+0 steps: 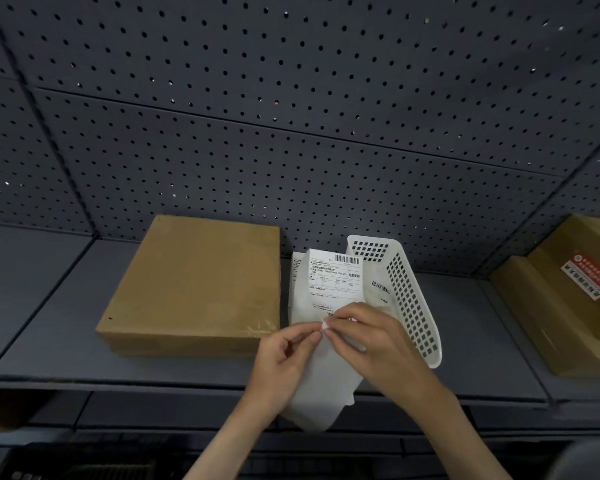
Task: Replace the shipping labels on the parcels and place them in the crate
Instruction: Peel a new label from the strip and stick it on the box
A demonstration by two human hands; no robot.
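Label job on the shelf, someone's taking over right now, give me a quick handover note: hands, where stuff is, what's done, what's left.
Left hand and right hand: both pinch a corner of the shipping label at the near edge of the white mailer parcel.
White mailer parcel: lies on the shelf, its near end past the shelf edge.
White crate: right of the mailer, against it; whether it holds anything is unclear.
Cardboard box: left, no label showing on top.
Done: nothing shows as finished.
Left: finish the label, crate the parcels.

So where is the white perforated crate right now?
In the head view the white crate sits on the grey shelf, right of centre, just right of the white labelled parcel and beyond the right hand.
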